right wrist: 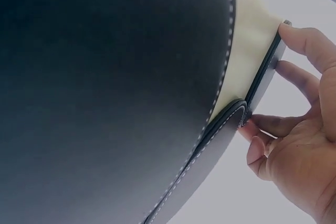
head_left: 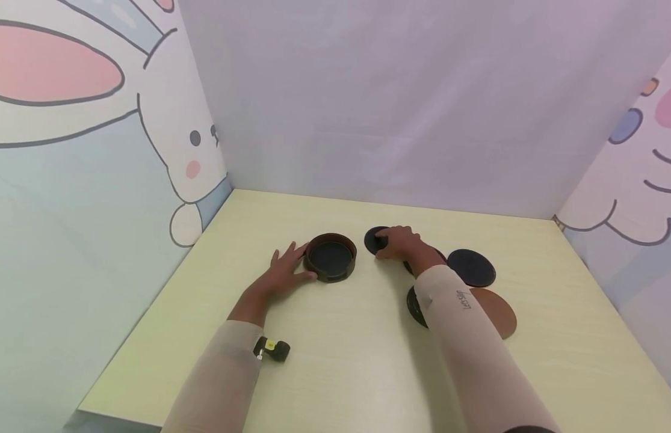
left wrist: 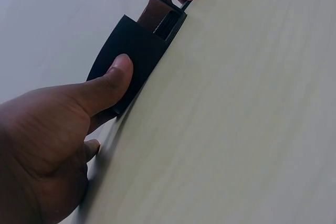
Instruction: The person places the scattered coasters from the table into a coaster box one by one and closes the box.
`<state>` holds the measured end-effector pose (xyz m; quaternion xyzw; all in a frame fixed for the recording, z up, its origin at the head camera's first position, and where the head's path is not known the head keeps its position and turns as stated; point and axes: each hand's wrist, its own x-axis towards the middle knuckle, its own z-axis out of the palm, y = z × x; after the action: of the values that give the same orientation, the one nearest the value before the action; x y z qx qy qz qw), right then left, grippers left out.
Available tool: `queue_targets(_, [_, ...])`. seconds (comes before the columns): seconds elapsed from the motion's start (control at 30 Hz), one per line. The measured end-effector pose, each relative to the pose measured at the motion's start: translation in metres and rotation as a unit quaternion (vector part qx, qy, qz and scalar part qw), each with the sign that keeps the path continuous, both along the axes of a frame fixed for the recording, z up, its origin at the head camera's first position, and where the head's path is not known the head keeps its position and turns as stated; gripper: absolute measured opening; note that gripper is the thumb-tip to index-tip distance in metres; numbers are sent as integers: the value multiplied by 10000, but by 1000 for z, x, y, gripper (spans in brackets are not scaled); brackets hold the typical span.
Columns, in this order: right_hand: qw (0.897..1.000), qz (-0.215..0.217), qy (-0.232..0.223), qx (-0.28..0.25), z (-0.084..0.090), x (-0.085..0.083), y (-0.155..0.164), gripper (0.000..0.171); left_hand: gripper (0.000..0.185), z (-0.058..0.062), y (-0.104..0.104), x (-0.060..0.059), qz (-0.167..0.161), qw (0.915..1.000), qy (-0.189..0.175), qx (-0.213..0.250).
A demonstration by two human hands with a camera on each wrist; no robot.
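Note:
A round dark coaster holder (head_left: 330,278) with a brown inner wall and a notched rim stands on the table. My left hand (head_left: 283,270) holds it from the left, thumb (left wrist: 122,72) against its outer wall. Right of the holder, my right hand (head_left: 402,243) grips a round black coaster (head_left: 372,242) by its edges, low over the table. In the right wrist view, fingertips and thumb lie along the rim of that coaster (right wrist: 265,72). Whether the coaster touches the table, I cannot tell.
Around my right forearm lie more discs: a black coaster (head_left: 470,268), a brown one (head_left: 497,313), a dark one (head_left: 415,307) partly under the sleeve, and another (head_left: 438,255) mostly behind the wrist. The pale table (head_left: 335,361) meets a plain back wall (head_left: 378,108) and printed side walls.

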<state>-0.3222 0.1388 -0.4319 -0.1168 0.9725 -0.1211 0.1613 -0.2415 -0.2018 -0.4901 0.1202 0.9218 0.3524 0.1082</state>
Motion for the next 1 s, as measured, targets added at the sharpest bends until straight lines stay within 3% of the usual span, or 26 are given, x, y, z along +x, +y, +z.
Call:
queue_targets(0.57, [9994,30,241,242,3,-2,5,80,96,3,3,-4,-135,9999,76,-31])
queue_targets(1.0, [9986,169,459,-223,-7,-5,2,84,95,1,0,-2,-79,9999,70,5])
